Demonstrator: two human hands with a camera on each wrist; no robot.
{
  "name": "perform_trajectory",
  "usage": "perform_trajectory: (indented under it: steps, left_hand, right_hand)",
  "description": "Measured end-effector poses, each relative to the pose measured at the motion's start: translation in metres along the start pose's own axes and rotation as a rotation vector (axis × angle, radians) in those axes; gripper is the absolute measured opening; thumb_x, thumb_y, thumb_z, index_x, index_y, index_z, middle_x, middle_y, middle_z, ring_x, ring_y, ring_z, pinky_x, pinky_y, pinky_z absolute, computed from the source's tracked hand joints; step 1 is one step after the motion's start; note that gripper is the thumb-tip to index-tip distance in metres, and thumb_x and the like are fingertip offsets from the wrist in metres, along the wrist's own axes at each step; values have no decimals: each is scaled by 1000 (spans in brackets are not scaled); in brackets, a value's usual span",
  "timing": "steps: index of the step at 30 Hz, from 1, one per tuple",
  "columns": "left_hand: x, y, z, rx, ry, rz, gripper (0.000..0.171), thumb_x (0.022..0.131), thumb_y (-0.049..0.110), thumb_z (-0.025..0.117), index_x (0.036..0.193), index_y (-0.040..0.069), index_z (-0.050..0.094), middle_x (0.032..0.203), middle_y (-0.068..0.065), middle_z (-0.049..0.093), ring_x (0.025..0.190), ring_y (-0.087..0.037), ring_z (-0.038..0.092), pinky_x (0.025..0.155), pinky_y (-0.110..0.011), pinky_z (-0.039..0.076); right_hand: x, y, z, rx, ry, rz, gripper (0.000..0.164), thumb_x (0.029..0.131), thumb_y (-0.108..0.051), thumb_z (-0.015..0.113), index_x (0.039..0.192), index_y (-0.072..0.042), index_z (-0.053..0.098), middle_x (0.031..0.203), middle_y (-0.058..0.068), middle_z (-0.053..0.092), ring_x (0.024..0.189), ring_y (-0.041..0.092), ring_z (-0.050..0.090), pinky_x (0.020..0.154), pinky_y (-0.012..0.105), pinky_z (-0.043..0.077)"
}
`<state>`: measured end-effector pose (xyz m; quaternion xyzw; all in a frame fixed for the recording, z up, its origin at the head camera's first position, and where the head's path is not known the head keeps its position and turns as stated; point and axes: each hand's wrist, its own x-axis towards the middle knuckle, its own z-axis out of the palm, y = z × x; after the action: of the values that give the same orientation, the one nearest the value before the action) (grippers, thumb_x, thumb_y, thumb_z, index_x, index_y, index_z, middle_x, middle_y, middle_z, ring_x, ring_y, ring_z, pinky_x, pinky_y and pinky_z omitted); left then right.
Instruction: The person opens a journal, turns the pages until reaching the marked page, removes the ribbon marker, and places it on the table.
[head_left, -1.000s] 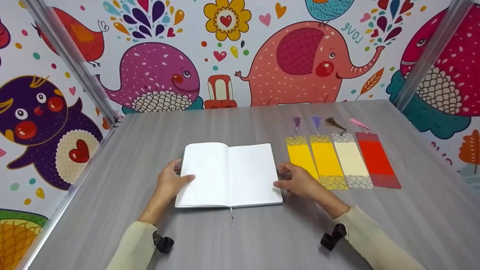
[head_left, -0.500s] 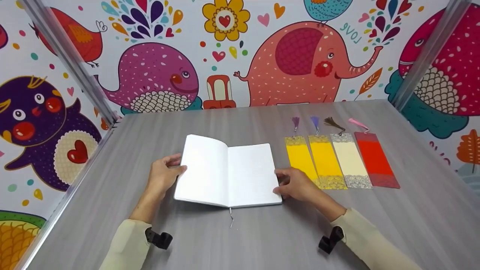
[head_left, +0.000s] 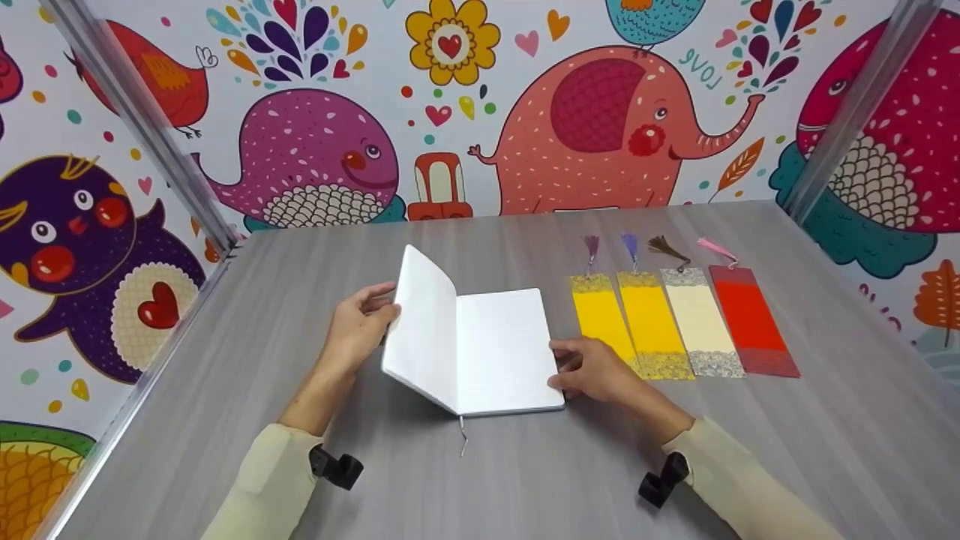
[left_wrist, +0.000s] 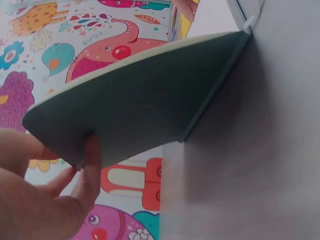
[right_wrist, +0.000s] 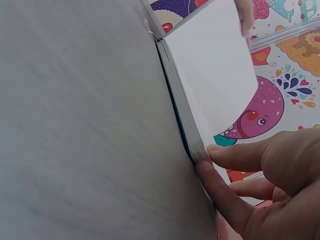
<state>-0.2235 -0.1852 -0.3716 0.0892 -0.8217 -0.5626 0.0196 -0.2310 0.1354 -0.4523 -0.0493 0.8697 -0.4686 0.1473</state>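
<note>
A notebook (head_left: 499, 352) with blank white pages lies open on the grey table, its right half flat and its left half tilted steeply up. My left hand (head_left: 356, 326) pinches the raised half at its outer edge, thumb on the page side. The left wrist view shows the dark green cover (left_wrist: 145, 95) from behind, with fingers against it. At the right edge, my right hand (head_left: 600, 369) grips the page block between thumb and fingers, as the right wrist view shows up close. A thin ribbon (head_left: 463, 435) trails from the bottom of the spine.
Right of the notebook lie several tasselled bookmarks in a row: two yellow ones, the nearer partly behind my right hand (right_wrist: 270, 185), then a cream bookmark (head_left: 701, 322) and a red bookmark (head_left: 754, 319). Cartoon-printed walls (head_left: 450, 135) with metal corner posts enclose the table (head_left: 300, 262).
My left hand has lifted the notebook's left half from flat to steeply raised, swinging it toward the spine. The right hand has closed in on the right edge; the bookmarks stay put.
</note>
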Motion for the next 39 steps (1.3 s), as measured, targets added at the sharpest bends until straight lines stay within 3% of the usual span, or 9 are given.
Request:
perform_trajectory:
  steps: [9, 16, 19, 23, 29, 33, 39]
  left_hand:
    - [-5, 18, 31, -63, -31, 122, 40, 96, 12, 61, 135, 6, 61, 127, -22, 64, 104, -28, 68, 72, -31, 61]
    - [-7, 14, 46, -30, -98, 228, 43, 103, 25, 55, 141, 5, 56, 132, -20, 63, 119, -32, 64, 97, -44, 56]
    - [-8, 7, 51, 15, -155, 249, 49, 107, 34, 44, 147, 7, 50, 142, -20, 58, 128, -36, 59, 107, -50, 48]
    - [-11, -1, 59, 72, -232, 261, 52, 109, 40, 32, 152, 12, 45, 155, -17, 47, 140, -38, 49, 117, -55, 37]
    - [-13, -15, 76, 208, -299, 326, 55, 108, 42, 37, 154, 12, 41, 157, -18, 42, 148, -39, 37, 122, -55, 28]
    - [-11, -23, 84, 343, -390, 342, 61, 107, 42, 42, 158, 12, 31, 160, -25, 32, 149, -44, 31, 122, -60, 25]
    - [-10, -28, 83, 489, -547, 275, 69, 103, 46, 50, 161, 21, 24, 167, -24, 13, 155, -46, 11, 122, -65, 16]
  right_hand:
    - [1, 0, -1, -5, -3, -4, 60, 83, -8, 80, 139, -4, 59, 117, 12, 69, 83, 17, 64, 71, 30, 62]
    - [2, 0, -4, 57, -25, 18, 46, 95, -20, 69, 139, -6, 60, 121, 13, 68, 90, 18, 67, 72, 31, 62]
    - [3, 1, -6, 117, -40, 43, 46, 102, -34, 57, 135, -2, 61, 122, 16, 67, 95, 19, 68, 72, 33, 62]
    - [4, 2, -9, 204, -45, 52, 61, 105, -46, 43, 136, 4, 57, 123, 20, 65, 96, 21, 69, 70, 36, 63]
    - [4, 4, -9, 244, -39, 58, 77, 102, -60, 35, 144, 4, 48, 123, 20, 65, 96, 22, 69, 71, 37, 63]
    - [5, 3, -8, 245, -34, 62, 76, 103, -59, 36, 144, 3, 48, 123, 19, 65, 96, 22, 69, 70, 36, 63]
    - [4, 2, -8, 251, -36, 39, 64, 108, -46, 34, 143, 5, 48, 120, 20, 65, 92, 20, 68, 68, 37, 63]
